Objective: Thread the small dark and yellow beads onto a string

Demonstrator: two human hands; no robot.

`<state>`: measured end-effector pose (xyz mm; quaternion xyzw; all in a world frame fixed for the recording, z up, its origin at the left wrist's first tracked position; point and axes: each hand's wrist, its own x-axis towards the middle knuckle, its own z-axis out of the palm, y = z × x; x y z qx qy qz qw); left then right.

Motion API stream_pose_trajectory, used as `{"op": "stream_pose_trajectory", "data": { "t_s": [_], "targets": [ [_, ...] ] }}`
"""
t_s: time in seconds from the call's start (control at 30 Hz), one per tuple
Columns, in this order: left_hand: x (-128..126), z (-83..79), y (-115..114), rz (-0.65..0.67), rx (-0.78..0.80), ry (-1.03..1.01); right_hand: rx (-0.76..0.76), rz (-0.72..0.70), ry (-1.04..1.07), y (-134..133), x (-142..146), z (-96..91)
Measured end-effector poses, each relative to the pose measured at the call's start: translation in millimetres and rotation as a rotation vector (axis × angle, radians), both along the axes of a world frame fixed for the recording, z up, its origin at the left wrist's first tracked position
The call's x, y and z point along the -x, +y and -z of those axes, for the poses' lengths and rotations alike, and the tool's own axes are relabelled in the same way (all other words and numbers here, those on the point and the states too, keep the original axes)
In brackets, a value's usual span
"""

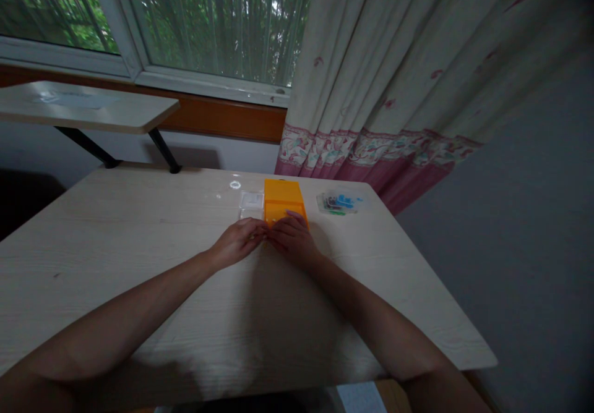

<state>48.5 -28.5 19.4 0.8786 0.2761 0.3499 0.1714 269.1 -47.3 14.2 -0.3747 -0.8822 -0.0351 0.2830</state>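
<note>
A yellow-orange box point(283, 191) with a lid-like upper part and a lower front part sits on the table. My left hand point(239, 241) is at its front left corner, with the fingers drawn together. From the right, my right hand point(292, 237) covers part of the box's front, its fingers bent and close together. The fingertips of both hands meet by that corner, and what they pinch is too small and hidden to make out. Tiny yellow bits point(265, 245) show just below the fingertips. Left of the box lies a clear plastic case point(251, 201), partly behind my left hand.
A clear tray point(337, 202) with blue, green and dark small pieces lies right of the box on the pale wooden table point(139, 240). A raised shelf point(83, 107) on black legs stands at the back left. A curtain point(362, 91) hangs behind the table.
</note>
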Motion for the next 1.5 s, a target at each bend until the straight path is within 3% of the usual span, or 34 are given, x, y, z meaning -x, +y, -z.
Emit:
{"op": "stream_pose_trajectory", "data": {
  "t_s": [0.6, 0.77, 0.93, 1.5],
  "targets": [
    [0.0, 3.0, 0.4, -0.009, -0.034, 0.01, -0.169, -0.04, 0.048, 4.7, -2.6, 6.0],
    [0.3, 1.8, 2.8, -0.111, -0.074, -0.005, -0.151, 0.158, 0.19, 8.1, -7.6, 2.4],
    [0.7, 1.3, 3.8, -0.153, -0.155, 0.06, 0.009, 0.411, 0.325, 17.0, -16.8, -1.3],
    [2.0, 3.3, 1.9, -0.237, -0.23, 0.204, 0.085, 0.413, 0.237, 20.4, -15.9, 1.8]
  ]
}}
